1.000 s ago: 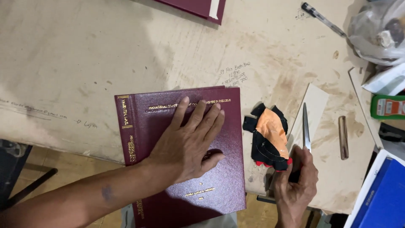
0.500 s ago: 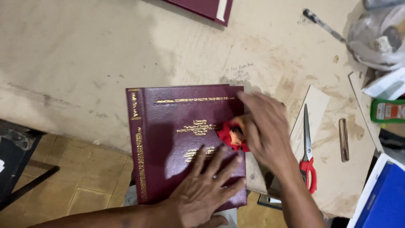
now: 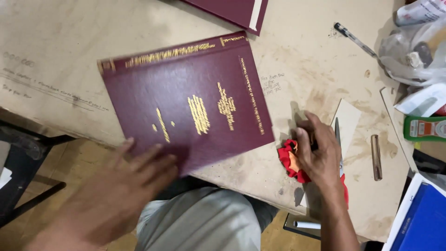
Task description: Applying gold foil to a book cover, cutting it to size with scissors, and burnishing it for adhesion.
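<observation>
Nearest to the person, the left hand [image 3: 111, 195] is blurred and spread flat, fingers released, its tips just at the near edge of the maroon book [image 3: 186, 102]; whether they press the cover or only graze it, I cannot tell. The right hand [image 3: 318, 151] is clenched on a red and orange cloth [image 3: 289, 160], bunched on the counter [image 3: 55, 60] just right of the book's near right corner.

The book lies closed and flat, cover up with gold lettering, skewed on the counter: its long axis runs left to right, tilting up toward the right, with the spine along the far edge. It sits ahead of the left hand and to the left of the right hand, so the left is the nearer one (only barely).

Under the right wrist lie red-handled scissors [image 3: 340, 158] on a pale card [image 3: 349, 116], then one small brown stick [image 3: 376, 157]. Farther off are one pen [image 3: 355, 41] and a second maroon book [image 3: 232, 11] at the far edge. That makes two books, one cloth, one pair of scissors.
</observation>
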